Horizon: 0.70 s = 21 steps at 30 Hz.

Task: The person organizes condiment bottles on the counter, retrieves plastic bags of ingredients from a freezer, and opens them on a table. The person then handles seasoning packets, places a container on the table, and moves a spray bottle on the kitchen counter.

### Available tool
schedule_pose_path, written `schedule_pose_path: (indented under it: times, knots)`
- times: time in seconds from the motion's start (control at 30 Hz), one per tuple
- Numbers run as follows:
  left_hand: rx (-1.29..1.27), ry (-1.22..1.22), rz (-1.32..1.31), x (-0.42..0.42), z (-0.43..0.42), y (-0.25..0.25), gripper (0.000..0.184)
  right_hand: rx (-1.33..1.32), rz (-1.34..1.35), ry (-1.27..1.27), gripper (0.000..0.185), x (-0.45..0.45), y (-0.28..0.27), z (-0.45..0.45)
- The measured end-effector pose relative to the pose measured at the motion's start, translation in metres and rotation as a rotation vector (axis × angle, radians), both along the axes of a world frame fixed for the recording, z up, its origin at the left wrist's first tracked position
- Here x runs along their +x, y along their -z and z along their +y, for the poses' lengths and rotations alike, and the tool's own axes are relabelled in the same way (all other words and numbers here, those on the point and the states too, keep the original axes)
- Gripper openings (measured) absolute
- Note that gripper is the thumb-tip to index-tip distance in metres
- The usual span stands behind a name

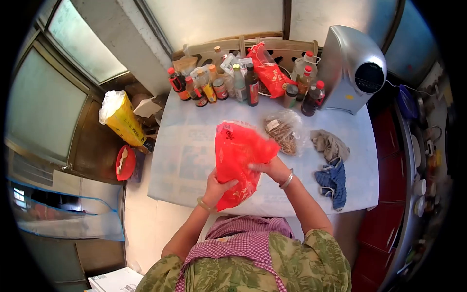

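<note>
One crinkled red plastic bag (pixel 234 158)
Left grip (pixel 217 188) pinches it; right grip (pixel 272 168) touches it, closure unclear; one clear plastic bag (pixel 283 132) beyond.

A bright red bag (pixel 236 155) with dark print is over the bluish-white desk (pixel 182 165), toward its near edge. By the right edge lie a grey-beige cloth (pixel 331 143) and a blue rag (pixel 332 180); at the far right corner, a silver appliance (pixel 335 68). The apron (pixel 226 250) is purple-and-white check, the shirt (pixel 304 258) leaf-patterned green.

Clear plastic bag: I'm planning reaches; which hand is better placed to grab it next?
Probably the right hand: it's nearer the clear plastic bag; the left hand grips the red bag.
</note>
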<state>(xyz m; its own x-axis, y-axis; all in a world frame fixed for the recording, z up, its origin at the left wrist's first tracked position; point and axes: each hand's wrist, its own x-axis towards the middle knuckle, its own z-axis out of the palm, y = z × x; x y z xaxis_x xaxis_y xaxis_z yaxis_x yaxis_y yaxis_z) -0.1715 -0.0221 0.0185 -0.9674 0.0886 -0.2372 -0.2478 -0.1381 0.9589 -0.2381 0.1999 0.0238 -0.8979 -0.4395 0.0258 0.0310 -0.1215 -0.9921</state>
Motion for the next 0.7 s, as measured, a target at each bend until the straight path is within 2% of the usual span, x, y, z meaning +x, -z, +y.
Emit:
schedule_pose_path:
  times: [0.03,0.07,0.17,0.23,0.33,0.43,0.57,0.7]
  knots:
    - [-0.015,0.014,-0.026,-0.007,0.006,0.004,0.054,-0.128,-0.181,0.095,0.055,0.004,-0.001,-0.003]
    - [-0.029,0.028,-0.051,-0.012,0.011,0.007,0.054,-0.139,-0.183,0.134,0.050,0.005,-0.002,-0.001]
    - [-0.037,0.112,0.201,-0.024,0.021,0.015,0.052,-0.150,-0.165,0.256,0.040,0.007,-0.004,0.009]
    - [-0.089,0.125,0.223,-0.032,0.025,0.021,0.051,-0.151,-0.134,0.335,0.038,0.008,0.012,0.016]
    - [-0.105,0.158,0.250,-0.048,0.029,0.044,0.049,-0.009,-0.021,0.374,0.040,0.004,0.030,0.024]
    - [-0.082,0.235,0.232,-0.064,0.028,0.058,0.047,0.348,-0.026,0.166,0.044,0.000,0.036,0.044]
    - [-0.220,0.245,0.128,-0.062,0.032,0.046,0.046,0.292,-0.030,0.102,0.057,0.008,0.046,0.054]
    - [0.010,0.238,0.113,-0.068,0.024,0.078,0.050,0.207,0.033,0.121,0.067,0.015,0.063,0.057]
